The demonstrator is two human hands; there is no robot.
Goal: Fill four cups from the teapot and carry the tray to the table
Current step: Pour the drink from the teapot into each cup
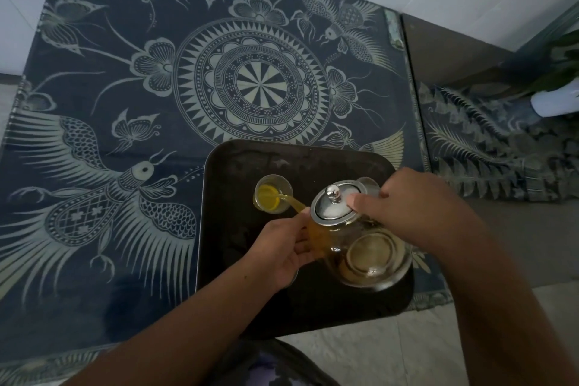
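Observation:
A glass teapot (pixel 366 247) with a steel lid is tilted to the left over a dark tray (pixel 238 163). Yellow tea streams from its spout into a small glass cup (pixel 273 194) on the tray's left side. My right hand (pixel 410 207) grips the pot at its handle, with the thumb pressing on the lid. My left hand (pixel 285 251) rests against the pot's left side below the spout, fingers curled against the glass. Part of a second cup (pixel 369 182) shows behind the lid. Other cups are hidden.
The tray lies on a table under a dark blue cloth (pixel 131 78) printed with pale birds and a round medallion, near its front right corner. A white pot with a green plant (pixel 554 100) stands at the far right. Pale tiled floor (pixel 360 357) shows below the tray.

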